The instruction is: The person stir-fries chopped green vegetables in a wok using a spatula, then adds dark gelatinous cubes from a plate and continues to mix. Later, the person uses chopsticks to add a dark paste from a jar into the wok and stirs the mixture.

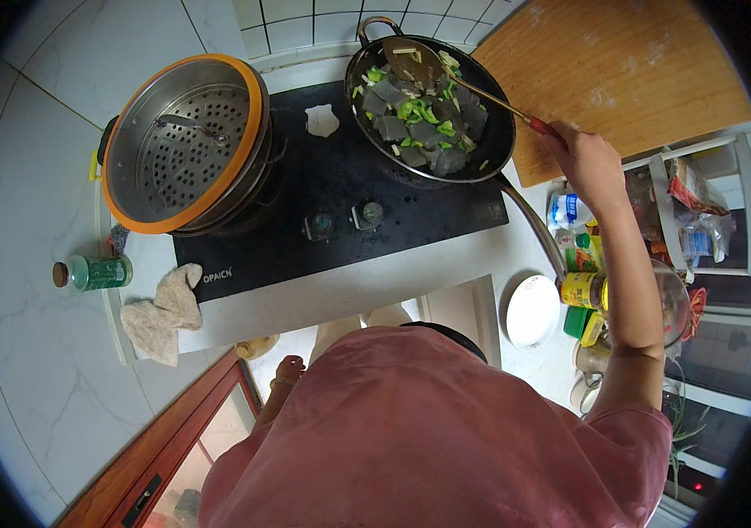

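My right hand (590,162) grips the red handle of a metal cooking turner (413,61). Its broad head rests among the food at the far side of a black wok (506,148). Dark translucent grey slices (425,134), green pepper pieces (416,111) and pale strips lie in the wok. The wok stands on the right part of a black glass cooktop (296,178), its long metal handle (537,224) pointing toward me on the right. My left hand (291,368) hangs low beside my body, away from the cooktop; its fingers are small and partly hidden.
A steel steamer pot with an orange rim (258,125) stands on the left. Nearby are a beige cloth (167,313) and a green glass jar (101,273). At right are a white plate (533,311), seasoning containers (583,290), a rack (750,198) and a wooden board (632,79).
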A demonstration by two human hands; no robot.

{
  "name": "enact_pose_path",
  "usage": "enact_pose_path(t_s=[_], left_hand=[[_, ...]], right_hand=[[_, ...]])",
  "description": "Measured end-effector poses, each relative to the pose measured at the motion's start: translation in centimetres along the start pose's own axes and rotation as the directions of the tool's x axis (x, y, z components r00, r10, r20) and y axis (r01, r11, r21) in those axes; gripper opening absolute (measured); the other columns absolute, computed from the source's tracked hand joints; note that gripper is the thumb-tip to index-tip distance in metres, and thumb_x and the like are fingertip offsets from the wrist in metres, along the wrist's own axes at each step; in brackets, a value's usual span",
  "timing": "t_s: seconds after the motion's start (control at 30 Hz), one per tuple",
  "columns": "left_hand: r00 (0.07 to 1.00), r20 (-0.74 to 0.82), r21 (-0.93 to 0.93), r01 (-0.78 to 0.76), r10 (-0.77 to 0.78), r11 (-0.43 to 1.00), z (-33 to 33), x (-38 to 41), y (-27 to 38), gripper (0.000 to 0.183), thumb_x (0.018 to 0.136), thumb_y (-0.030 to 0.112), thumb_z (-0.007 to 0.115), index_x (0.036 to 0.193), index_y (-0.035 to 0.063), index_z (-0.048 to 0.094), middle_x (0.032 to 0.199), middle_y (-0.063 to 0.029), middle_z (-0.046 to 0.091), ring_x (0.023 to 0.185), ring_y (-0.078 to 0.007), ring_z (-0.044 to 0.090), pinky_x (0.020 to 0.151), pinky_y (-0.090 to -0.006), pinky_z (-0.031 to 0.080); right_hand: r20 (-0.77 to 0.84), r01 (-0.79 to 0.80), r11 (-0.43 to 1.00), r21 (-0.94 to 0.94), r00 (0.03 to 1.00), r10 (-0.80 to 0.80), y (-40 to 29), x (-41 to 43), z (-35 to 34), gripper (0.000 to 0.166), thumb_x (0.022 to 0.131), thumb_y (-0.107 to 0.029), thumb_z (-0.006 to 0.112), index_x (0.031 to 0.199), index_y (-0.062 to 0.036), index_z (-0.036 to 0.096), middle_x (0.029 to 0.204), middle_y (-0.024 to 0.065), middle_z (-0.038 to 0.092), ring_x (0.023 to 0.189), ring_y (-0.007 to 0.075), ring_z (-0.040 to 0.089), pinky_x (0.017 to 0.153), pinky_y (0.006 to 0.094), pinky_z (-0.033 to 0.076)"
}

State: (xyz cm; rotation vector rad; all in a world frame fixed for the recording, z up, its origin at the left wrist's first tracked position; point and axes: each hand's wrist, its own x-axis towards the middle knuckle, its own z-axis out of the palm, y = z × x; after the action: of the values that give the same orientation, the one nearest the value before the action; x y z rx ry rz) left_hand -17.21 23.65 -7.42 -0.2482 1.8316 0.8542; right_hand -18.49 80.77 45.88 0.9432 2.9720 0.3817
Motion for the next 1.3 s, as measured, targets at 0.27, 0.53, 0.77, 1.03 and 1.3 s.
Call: enact_pose_path(t_s=[0.27,0.53,0.77,1.03,1.3], left_hand=[[0.998,0.017,0.089,-0.055,0.053,0.995,-0.4,0.1,1.2,0.024,0.087,0.023,0.053,0.103,0.0051,0.056,0.082,-0.0084,0.065,0.065,-0.0189,0.063,0.06,-0.0335,0.051],[0.999,0.046,-0.032,-0.013,0.015,0.999,-0.5,2.0,0.2,0.024,0.086,0.023,0.053,0.102,0.0053,0.056,0.081,-0.0088,0.065,0.065,-0.0187,0.063,0.056,-0.0338,0.051],[0.999,0.023,0.182,-0.045,0.042,0.982,-0.3,0.7,0.5,0.026,0.085,0.025,0.052,0.1,0.0042,0.057,0.087,-0.0113,0.066,0.067,-0.0196,0.064,0.064,-0.0345,0.052],[0.999,0.02,0.044,-0.035,0.034,0.998,-0.4,0.1,1.8,0.025,0.086,0.023,0.054,0.103,0.0042,0.056,0.084,-0.0099,0.066,0.069,-0.018,0.064,0.063,-0.0317,0.052],[1.0,0.009,0.068,-0.023,0.022,0.997,-0.1,0.7,0.7,0.024,0.087,0.024,0.054,0.102,0.0056,0.056,0.084,-0.0098,0.065,0.068,-0.0183,0.063,0.061,-0.0328,0.052]], right_hand=[[0.007,0.118,0.989,0.087,0.993,-0.119,0.5,-2.5,0.8,0.025,0.085,-0.034,0.053,0.095,-0.0129,0.063,0.071,0.0154,0.061,0.067,0.0343,0.06,0.061,0.042,0.047],[0.104,0.182,0.975,0.13,0.975,-0.196,2.7,-3.1,-0.9,0.023,0.082,-0.027,0.057,0.099,-0.0111,0.063,0.079,0.0157,0.062,0.074,0.0341,0.058,0.065,0.0407,0.046],[0.167,0.129,0.985,0.119,0.975,-0.148,4.2,-4.3,-2.6,0.023,0.084,-0.025,0.056,0.1,-0.0087,0.063,0.078,0.0163,0.061,0.074,0.0341,0.058,0.064,0.0397,0.046],[0.107,0.086,0.977,0.195,0.988,-0.109,3.0,-4.7,-2.7,0.024,0.086,-0.027,0.054,0.101,-0.0097,0.062,0.072,0.017,0.061,0.067,0.0345,0.059,0.061,0.0398,0.046],[0.037,0.179,0.984,-0.005,0.983,-0.178,0.3,-5.3,-4.6,0.021,0.084,-0.026,0.057,0.098,-0.0121,0.063,0.072,0.0148,0.062,0.066,0.0325,0.06,0.059,0.041,0.048]])
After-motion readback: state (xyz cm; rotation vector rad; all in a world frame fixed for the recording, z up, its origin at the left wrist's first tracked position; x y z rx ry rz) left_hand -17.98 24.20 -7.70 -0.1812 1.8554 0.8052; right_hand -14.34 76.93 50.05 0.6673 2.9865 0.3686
